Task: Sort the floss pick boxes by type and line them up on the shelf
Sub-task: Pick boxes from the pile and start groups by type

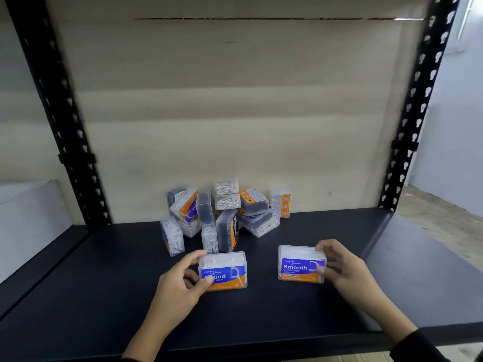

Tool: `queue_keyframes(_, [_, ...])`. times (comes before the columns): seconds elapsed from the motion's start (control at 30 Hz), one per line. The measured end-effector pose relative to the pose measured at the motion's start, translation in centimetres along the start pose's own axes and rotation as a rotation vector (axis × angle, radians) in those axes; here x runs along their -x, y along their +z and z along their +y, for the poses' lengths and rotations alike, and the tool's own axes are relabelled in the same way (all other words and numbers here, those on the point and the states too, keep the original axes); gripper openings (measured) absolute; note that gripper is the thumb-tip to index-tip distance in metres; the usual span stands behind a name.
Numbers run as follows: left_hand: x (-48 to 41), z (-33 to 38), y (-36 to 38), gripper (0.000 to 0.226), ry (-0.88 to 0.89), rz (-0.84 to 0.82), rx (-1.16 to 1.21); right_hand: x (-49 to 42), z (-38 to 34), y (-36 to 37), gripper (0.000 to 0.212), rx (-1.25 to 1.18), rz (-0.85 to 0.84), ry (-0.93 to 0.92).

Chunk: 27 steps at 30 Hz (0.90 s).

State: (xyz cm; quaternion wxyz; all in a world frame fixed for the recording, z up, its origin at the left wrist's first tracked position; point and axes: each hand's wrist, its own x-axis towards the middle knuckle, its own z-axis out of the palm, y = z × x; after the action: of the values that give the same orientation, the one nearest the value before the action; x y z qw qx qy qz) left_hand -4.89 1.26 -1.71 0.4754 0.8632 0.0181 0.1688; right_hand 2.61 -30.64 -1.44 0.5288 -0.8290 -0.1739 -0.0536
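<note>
My left hand (180,286) grips the "Round" box (223,270) upright on the shelf (78,296), near its front edge, left of centre. The jumbled pile of boxes (224,214) sits behind, at the back edge. My right hand (339,267) grips the "Smooth" box (300,263), right of centre.

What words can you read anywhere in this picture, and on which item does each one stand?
"Smooth": blue label of the box in the right hand.
"...und": label of the box in the left hand; the thumb hides its first letters.
Small print on both labels: too small to read.
Labels in the pile behind: too blurred to read.
</note>
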Motion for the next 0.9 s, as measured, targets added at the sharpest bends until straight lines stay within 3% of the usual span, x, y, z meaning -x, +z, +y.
queue_keyframes(0.07, [0.0, 0.1, 0.3, 0.048, -0.009, 0.013, 0.018, 0.4, 0.1, -1.2, 0.03, -0.055, -0.004, 0.047])
queue_keyframes(0.17, [0.3, 1.0, 1.3, 0.045, -0.008, 0.004, 0.02, 0.7, 0.7, -3.1, 0.073, -0.09, -0.037, 0.054])
queue_keyframes(0.23, [0.4, 1.8, 2.2, 0.044, 0.004, -0.035, 0.022, 0.9, 0.7, -4.1, 0.074, -0.136, -0.051, 0.073])
queue_keyframes(0.37, [0.4, 3.6, 4.4, 0.045, 0.046, -0.1, 0.034, 1.5, 1.4, -5.8, 0.1, -0.171, -0.031, 0.096])
queue_keyframes(0.53, [0.4, 4.3, 5.3, 0.046, 0.062, -0.129, 0.033, 1.8, 0.9, -6.5, 0.1, -0.161, -0.086, 0.123])
queue_keyframes(0.67, [-0.7, 4.6, 3.2, 0.048, 0.052, -0.039, 0.084, 0.6, -1.0, -7.0, 0.082, -0.099, -0.075, 0.077])
queue_keyframes(0.77, [-3.1, 5.5, 1.4, 0.036, 0.06, 0.174, 0.058, -2.0, -3.4, -6.3, 0.033, -0.057, 0.011, 0.008])
queue_keyframes(0.9, [-7.3, 5.9, 0.0, 0.041, 0.081, 0.397, -0.089, -6.7, -6.5, -2.9, 0.025, 0.112, 0.026, -0.134])
